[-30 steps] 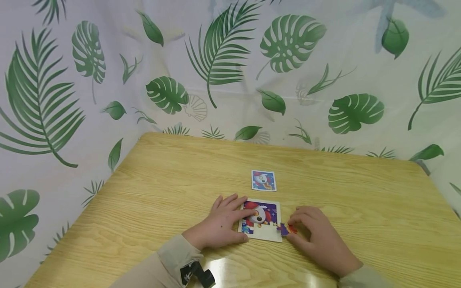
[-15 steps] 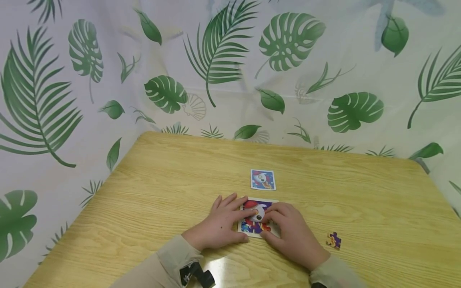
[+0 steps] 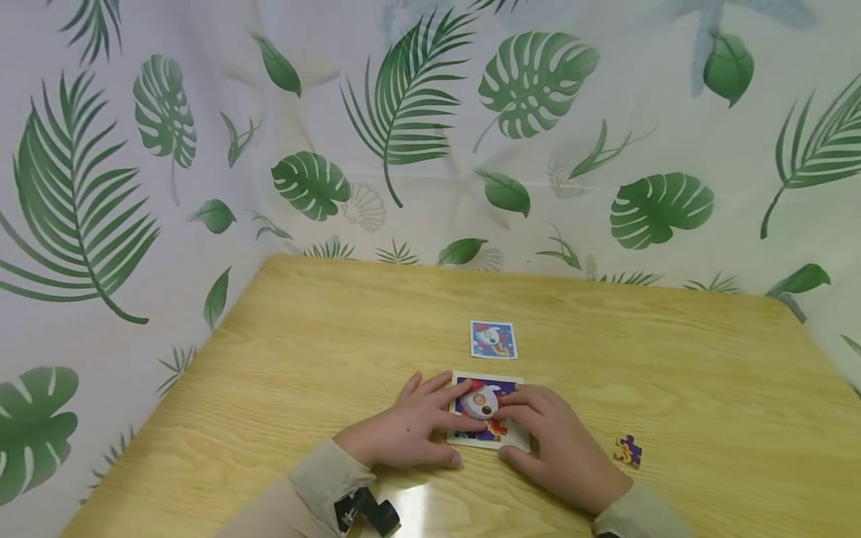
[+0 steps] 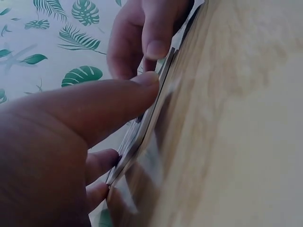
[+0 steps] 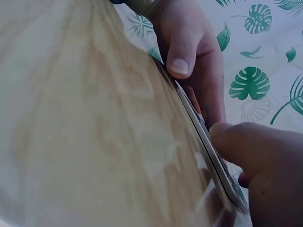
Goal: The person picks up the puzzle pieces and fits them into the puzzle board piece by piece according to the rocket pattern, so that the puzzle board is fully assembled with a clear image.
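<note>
A small square jigsaw puzzle (image 3: 479, 403) in a white-bordered tray, with a red and white rocket picture, lies on the table in the head view. My left hand (image 3: 418, 430) rests over its left side, fingers spread and index finger pressing near the orange flame piece (image 3: 497, 427). From the right, my right hand (image 3: 558, 444) touches the puzzle with bent fingertips, thumb at the front edge and nothing visibly pinched. Bare tray shows at lower right, partly hidden by that hand. In the left wrist view, the tray (image 4: 142, 130) appears edge-on.
A loose purple and orange puzzle piece (image 3: 628, 452) lies right of my right hand. Behind the puzzle is a small picture card (image 3: 493, 340) with the same rocket. The wooden table (image 3: 336, 329) meets a leaf-printed curtain (image 3: 430, 149) at the back and left.
My right hand has brought the flame piece from the tray's right side into the lower row and let go of it. My left index finger has shifted down onto the lower row.
</note>
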Available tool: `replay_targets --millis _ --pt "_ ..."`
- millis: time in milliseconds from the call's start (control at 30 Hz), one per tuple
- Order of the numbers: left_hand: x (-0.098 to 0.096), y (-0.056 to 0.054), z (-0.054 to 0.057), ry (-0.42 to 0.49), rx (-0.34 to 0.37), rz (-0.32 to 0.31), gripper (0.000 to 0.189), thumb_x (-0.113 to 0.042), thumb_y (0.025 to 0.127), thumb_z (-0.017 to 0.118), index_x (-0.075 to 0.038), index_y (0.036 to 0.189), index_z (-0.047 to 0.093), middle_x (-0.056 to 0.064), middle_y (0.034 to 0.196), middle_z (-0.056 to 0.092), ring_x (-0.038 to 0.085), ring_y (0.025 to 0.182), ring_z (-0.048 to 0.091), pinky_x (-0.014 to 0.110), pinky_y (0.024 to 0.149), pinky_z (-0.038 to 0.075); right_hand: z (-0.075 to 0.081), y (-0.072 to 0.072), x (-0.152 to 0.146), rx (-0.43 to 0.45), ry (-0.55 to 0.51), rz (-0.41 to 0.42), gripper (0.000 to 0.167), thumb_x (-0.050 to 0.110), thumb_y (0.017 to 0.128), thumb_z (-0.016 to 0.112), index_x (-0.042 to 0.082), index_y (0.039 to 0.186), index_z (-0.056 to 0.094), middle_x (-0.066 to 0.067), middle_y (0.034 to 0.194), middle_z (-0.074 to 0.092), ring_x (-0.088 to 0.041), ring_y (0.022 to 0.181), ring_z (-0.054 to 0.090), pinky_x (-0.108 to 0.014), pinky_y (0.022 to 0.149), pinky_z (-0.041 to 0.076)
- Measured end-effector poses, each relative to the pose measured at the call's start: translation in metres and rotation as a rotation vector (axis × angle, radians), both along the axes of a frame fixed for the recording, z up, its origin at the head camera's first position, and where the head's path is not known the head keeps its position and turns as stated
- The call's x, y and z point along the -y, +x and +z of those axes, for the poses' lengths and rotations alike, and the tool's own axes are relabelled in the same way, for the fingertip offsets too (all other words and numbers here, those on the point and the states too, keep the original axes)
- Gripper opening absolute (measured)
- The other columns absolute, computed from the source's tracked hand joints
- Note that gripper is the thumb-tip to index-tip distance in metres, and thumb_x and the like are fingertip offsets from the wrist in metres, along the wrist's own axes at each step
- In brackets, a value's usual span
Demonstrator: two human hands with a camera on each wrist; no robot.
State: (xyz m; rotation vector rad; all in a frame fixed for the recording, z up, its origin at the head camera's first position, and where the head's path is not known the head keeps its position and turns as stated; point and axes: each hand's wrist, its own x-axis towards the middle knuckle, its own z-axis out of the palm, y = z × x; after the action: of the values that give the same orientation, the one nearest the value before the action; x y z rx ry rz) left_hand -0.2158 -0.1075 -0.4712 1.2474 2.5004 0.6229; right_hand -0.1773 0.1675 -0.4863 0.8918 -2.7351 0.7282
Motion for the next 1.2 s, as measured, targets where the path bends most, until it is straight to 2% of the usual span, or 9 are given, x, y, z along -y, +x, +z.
replay_targets --millis 233,400,633,867,1200 --pt "0.002 -0.001 -0.001 -0.024 0.013 0.004 0.051 -0.049 0.099 0.059 -0.044 0.149 0.048 -0.008 0.169 0.010 0.027 0.155 -0.001 0.062 0.118 -0.004 0.000 0.004 -0.012 0.031 0.107 0.063 0.049 0.045 0.092 0.073 0.027 0.136 0.067 0.006 0.146 0.053 -0.024 0.140 0.040 -0.056 0.111 0.035" --pt "0.002 -0.001 0.003 -0.026 0.005 -0.003 0.049 -0.046 0.100 0.058 -0.042 0.148 0.049 -0.007 0.169 0.011 0.028 0.155 0.001 0.063 0.118 -0.003 0.002 0.002 -0.014 0.040 0.121 0.085 0.048 0.043 0.093 0.072 0.031 0.138 0.065 0.006 0.147 0.051 -0.023 0.140 0.039 -0.057 0.110 0.034" --pt "0.002 0.000 0.004 -0.037 -0.013 0.000 0.048 -0.046 0.101 0.056 -0.042 0.149 0.049 -0.006 0.169 0.012 0.030 0.155 0.002 0.065 0.117 -0.002 0.003 0.001 -0.014 0.054 0.124 0.095 0.039 0.037 0.093 0.072 0.042 0.131 0.067 0.006 0.147 0.051 -0.023 0.139 0.040 -0.058 0.110 0.034" --pt "0.001 0.000 0.003 -0.051 -0.031 0.004 0.057 -0.048 0.101 0.056 -0.036 0.155 0.042 -0.005 0.169 0.009 0.030 0.155 0.001 0.065 0.117 -0.001 0.004 0.001 -0.013 0.038 0.117 0.099 0.038 0.032 0.095 0.071 0.040 0.131 0.068 0.005 0.145 0.052 -0.025 0.138 0.042 -0.059 0.109 0.035" --pt "-0.001 0.001 -0.001 -0.024 -0.034 0.009 0.053 -0.048 0.101 0.055 -0.039 0.153 0.045 -0.006 0.169 0.010 0.029 0.155 0.003 0.066 0.117 -0.001 0.003 0.003 -0.016 0.037 0.134 0.085 0.047 0.034 0.094 0.071 0.031 0.140 0.063 0.006 0.147 0.051 -0.024 0.139 0.040 -0.057 0.110 0.035"
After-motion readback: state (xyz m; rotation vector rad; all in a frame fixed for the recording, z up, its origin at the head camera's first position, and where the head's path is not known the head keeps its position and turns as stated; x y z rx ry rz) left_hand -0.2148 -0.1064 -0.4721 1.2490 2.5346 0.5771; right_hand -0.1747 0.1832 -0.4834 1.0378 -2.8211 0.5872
